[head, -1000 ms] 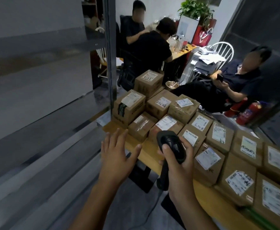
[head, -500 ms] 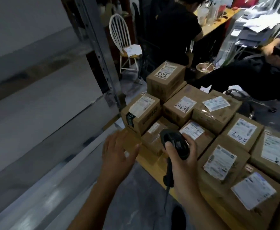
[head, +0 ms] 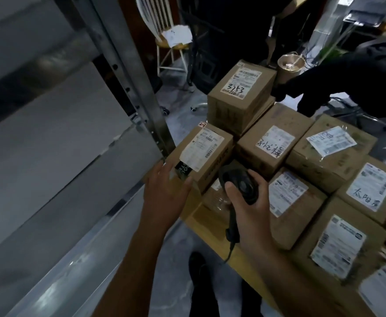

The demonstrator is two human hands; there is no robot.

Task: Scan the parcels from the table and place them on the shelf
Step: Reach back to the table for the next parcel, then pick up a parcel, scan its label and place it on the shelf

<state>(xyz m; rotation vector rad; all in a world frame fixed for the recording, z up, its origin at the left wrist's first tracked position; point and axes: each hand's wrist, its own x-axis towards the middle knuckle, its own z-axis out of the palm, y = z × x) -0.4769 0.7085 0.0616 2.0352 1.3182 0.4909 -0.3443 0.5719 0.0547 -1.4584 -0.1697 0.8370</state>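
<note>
From the head camera, the left hand (head: 164, 193) is spread wide and holds nothing. Its fingers and thumb bracket the near-left corner of the corner parcel (head: 202, 154), though I cannot tell whether they touch yet. The right hand (head: 253, 209) is wrapped around the scanner (head: 238, 179) with the thumb on top. The scanner's head sits just right of that parcel's label, above a small parcel (head: 214, 199). More parcels fill the table (head: 198, 219) right of and beyond the right hand.

The likeliest slip is a one-handed lift: the spread left hand reaches only one corner, so the box could tip off the table's end. A stacked parcel (head: 242, 92) stands just beyond the corner parcel, and dragging the corner one out might shift it. Labels crowd together under the scanner, so it may read the wrong barcode. The scanner cable (head: 230, 247) hangs below the right wrist and could catch the table edge.

The shelf upright (head: 141, 99) stands just past the left fingertips, so a straight lift risks clipping it. Left of the left hand the shelf board (head: 61, 138) offers broad open room. The table edge runs under the right wrist, with floor below both forearms.
</note>
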